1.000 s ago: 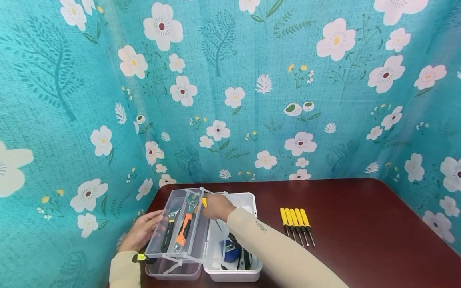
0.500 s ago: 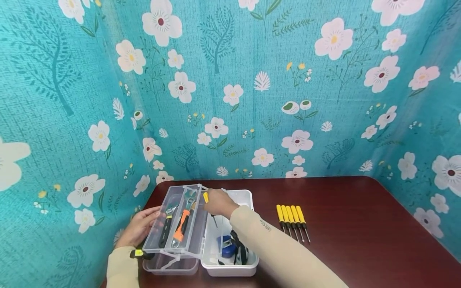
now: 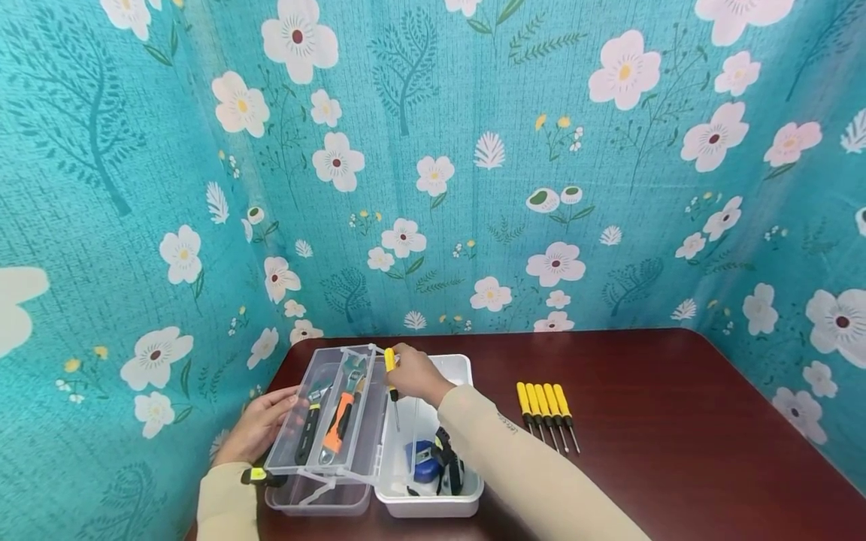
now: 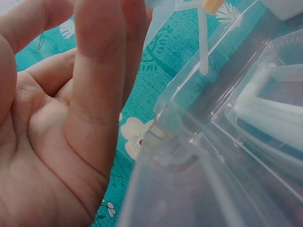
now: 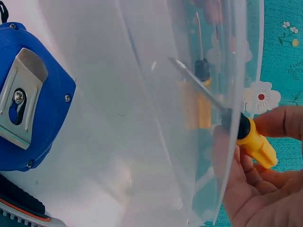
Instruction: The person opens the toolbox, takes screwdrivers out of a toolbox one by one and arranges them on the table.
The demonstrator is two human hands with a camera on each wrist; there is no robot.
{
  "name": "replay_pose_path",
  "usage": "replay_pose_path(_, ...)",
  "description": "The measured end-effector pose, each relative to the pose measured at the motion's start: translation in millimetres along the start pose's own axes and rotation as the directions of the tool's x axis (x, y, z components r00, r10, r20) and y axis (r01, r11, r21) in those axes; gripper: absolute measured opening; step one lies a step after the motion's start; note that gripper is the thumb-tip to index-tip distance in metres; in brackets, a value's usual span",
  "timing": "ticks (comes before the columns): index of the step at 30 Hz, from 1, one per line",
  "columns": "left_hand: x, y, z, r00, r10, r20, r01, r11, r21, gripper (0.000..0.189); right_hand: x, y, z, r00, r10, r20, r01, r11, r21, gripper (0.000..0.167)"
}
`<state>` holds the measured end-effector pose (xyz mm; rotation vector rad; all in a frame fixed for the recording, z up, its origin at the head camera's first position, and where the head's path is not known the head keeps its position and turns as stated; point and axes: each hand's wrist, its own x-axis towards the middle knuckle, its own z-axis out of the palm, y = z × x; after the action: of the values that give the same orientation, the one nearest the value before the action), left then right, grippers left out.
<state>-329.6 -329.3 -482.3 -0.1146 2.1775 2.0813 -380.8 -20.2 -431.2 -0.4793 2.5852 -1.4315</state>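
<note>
My right hand (image 3: 418, 374) pinches a yellow-handled screwdriver (image 3: 390, 367) above the toolbox, its shaft pointing down. In the right wrist view, thumb and fingers hold the yellow handle (image 5: 259, 145) beside a clear plastic wall. My left hand (image 3: 262, 422) is at the left edge of the raised clear tray (image 3: 287, 443), fingers fairly straight; the left wrist view hides its fingertips. Inside the tray lie an orange-and-black adjustable wrench (image 3: 336, 432) and a black-handled adjustable wrench (image 3: 309, 436). The white toolbox base (image 3: 429, 509) holds a blue tape measure (image 3: 425, 462) and a dark tool partly behind my sleeve.
Several yellow-handled screwdrivers (image 3: 544, 402) lie in a row on the dark red table (image 3: 663, 421), right of the toolbox. Floral teal cloth (image 3: 487, 225) hangs behind and at both sides. A clear lower compartment (image 3: 318, 496) sits under the tray.
My right hand has shifted a little up and turned, bringing the screwdriver more upright and into fuller sight. The left hand stays at the tray edge. The head view has moved slightly.
</note>
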Motion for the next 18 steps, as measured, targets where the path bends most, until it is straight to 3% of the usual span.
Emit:
replay_pose_path(10, 0.4, -2.9, -0.3, 1.000, 0.024, -0.003, -0.024, 1.000, 0.012, 0.063, -0.1, 2.1, -1.5, 1.000, -0.007, 0.007, 0.007, 0.996, 0.092, 0.045)
replay_pose_path(18, 0.9, -3.1, -0.9, 1.000, 0.026, 0.005, -0.026, 1.000, 0.014, 0.063, -2.4, 3.2, -2.9, 1.000, 0.007, -0.009, -0.005, 0.972, 0.234, 0.047)
